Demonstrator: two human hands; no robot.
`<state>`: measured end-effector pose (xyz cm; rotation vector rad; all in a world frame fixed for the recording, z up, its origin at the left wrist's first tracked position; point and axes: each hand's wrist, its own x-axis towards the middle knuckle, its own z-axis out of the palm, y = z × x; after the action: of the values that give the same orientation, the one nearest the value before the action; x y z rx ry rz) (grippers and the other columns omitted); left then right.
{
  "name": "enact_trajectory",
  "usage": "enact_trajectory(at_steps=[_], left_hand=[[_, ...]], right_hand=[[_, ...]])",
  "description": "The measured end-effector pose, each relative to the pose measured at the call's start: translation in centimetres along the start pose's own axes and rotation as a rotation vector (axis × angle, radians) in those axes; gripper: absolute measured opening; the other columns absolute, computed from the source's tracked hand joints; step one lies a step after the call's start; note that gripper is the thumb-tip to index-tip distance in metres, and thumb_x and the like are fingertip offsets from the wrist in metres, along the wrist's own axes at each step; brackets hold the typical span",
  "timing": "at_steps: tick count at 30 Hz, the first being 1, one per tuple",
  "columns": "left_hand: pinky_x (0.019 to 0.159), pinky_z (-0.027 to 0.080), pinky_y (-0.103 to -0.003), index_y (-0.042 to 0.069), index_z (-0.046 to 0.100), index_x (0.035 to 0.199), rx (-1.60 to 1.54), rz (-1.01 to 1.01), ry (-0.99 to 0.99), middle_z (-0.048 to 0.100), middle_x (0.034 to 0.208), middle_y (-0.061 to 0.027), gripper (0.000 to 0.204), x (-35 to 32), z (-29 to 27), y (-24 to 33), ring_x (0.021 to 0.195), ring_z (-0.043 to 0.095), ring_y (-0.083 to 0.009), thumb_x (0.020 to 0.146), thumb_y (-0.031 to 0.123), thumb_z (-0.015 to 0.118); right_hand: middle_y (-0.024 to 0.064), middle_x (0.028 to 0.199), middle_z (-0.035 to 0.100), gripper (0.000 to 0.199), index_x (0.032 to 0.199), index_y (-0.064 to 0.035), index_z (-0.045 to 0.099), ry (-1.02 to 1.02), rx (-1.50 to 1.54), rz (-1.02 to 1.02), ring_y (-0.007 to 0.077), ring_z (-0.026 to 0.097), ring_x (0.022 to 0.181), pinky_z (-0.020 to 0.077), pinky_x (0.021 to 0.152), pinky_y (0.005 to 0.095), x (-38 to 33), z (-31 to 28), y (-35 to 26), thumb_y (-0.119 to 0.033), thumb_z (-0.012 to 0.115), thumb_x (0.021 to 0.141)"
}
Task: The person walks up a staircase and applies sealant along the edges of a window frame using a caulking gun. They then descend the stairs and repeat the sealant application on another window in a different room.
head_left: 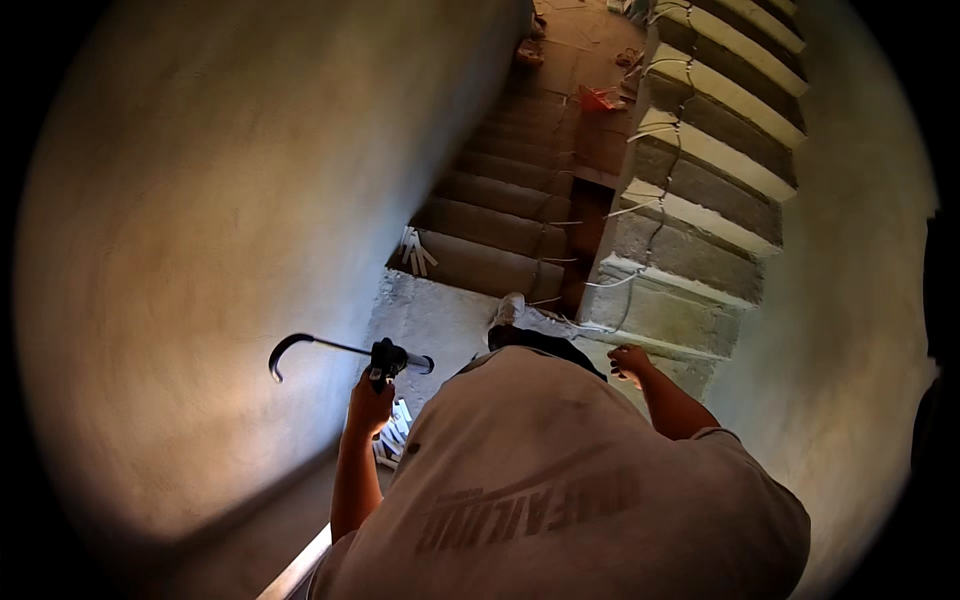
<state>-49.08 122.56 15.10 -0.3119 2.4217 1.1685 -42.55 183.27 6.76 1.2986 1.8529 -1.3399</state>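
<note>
The left hand (371,408), left of centre in the frame, is wrapped around the handle of a caulking gun (385,360), whose short barrel points right towards the body and whose hooked rod (345,348) reaches out left in front of the plastered wall (200,200); the right hand (628,365), right of centre, has its fingers loosely bent and apart, with nothing seen in it. The rod looks the likeliest source of trouble: a turn of the wrist or a step to the left could scrape its hook along the plaster or jolt the gun. Footing is another risk, since a dusty shoe (508,310) is near the edge of the landing (430,310), beside the steps (490,235) at upper centre, and a misjudged pace in that dim light could end in a stumble. At upper right, a dark cable (683,100) runs along the other flight (690,235), with pale wire ends (632,208) poking out over its side; a sleeve or foot could catch on these. White strips (415,252) lie by the wall at the left end of the steps, and more pale strips (395,435) lie just beyond the left hand, where a careless foot might slide on them. Near the top of the frame is a red object (600,99), too small to make out, and a dark gap (588,230) separates the 2 flights
</note>
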Motion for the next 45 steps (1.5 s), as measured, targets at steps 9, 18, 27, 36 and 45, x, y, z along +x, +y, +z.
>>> enact_trajectory(at_steps=[9,18,27,36,45], left_hand=[[0.079,0.056,-0.047,0.003,0.054,0.138,0.081,-0.11,-0.018,0.073,0.099,-0.0248,0.049,20.2,-7.0,8.8,0.09,0.073,-0.0413,0.092,0.018,0.062],[0.077,0.056,-0.05,0.003,0.056,0.134,0.229,-0.045,0.004,0.073,0.095,-0.0255,0.047,39.2,-11.4,21.1,0.091,0.072,-0.0448,0.092,0.023,0.065],[0.085,0.055,-0.054,0.002,0.072,0.099,0.595,-0.046,-0.171,0.072,0.099,-0.0281,0.034,66.6,-6.6,18.8,0.097,0.069,-0.0462,0.094,0.032,0.057],[0.083,0.057,-0.053,0.004,0.076,0.097,0.648,-0.064,-0.345,0.073,0.098,-0.0268,0.032,92.9,-1.1,17.8,0.095,0.072,-0.0438,0.089,0.033,0.065],[0.086,0.057,-0.05,0.002,0.076,0.1,0.687,-0.167,-0.371,0.073,0.101,-0.0267,0.032,115.2,6.7,20.8,0.099,0.072,-0.0425,0.088,0.031,0.068]], right_hand=[[0.01,0.078,0.065,0.022,0.098,-0.004,0.065,0.133,-0.011,0.029,0.0243,0.067,0.063,0.0502,0.049,0.0398,15.5,-0.4,-15.9,-0.026,0.064,0.096],[0.0057,0.08,0.066,0.027,0.103,-0.0067,0.065,0.096,0.37,-0.176,0.0191,0.064,0.061,0.0472,0.053,0.034,23.4,0.5,-36.9,-0.032,0.069,0.094],[0.0106,0.079,0.066,0.028,0.103,-0.0023,0.066,0.162,0.19,0.112,0.0229,0.064,0.06,0.0498,0.049,0.0379,38.1,4.6,-32.3,-0.029,0.066,0.094],[0.0033,0.061,0.046,0.023,0.075,-0.0119,0.052,0.151,0.512,0.299,0.0195,0.05,0.049,0.0427,0.045,0.035,53.3,9.1,-45.6,-0.019,0.064,0.093],[0.006,0.095,0.065,0.032,0.114,-0.0086,0.062,0.097,0.404,-0.151,0.0202,0.064,0.073,0.0503,0.064,0.0412,83.5,5.0,-77.9,-0.033,0.07,0.095]])
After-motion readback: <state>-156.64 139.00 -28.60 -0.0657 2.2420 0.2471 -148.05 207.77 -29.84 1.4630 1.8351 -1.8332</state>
